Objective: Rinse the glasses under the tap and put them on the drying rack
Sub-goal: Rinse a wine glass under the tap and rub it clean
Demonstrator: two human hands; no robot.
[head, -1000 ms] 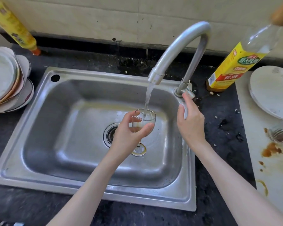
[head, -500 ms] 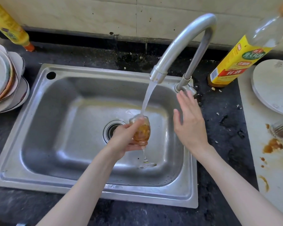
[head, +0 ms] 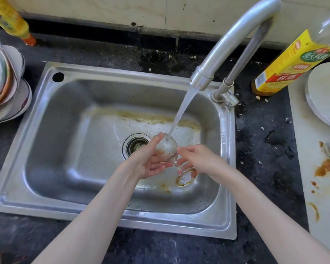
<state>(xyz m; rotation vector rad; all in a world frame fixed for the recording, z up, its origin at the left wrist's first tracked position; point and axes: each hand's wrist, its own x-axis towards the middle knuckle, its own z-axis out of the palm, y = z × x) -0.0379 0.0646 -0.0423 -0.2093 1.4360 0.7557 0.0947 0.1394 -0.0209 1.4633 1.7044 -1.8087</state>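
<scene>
While tap [head: 234, 37] stream hits bowl, small clear stemmed wine glass [head: 167, 147] lies tilted over steel sink [head: 69, 149]: bowl up-left, foot down-right. Left hand [head: 151, 161] cups bowl, fingers curled round it. Right hand [head: 200, 161] fingers loosely spread at stem, nearer foot.

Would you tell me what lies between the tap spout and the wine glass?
Only the running water stream, falling from the spout onto the glass bowl, in the head view.

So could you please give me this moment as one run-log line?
tap: running | glass: under stream, over sink | left hand: holds bowl | right hand: fingers at stem | rack: not in view
</scene>
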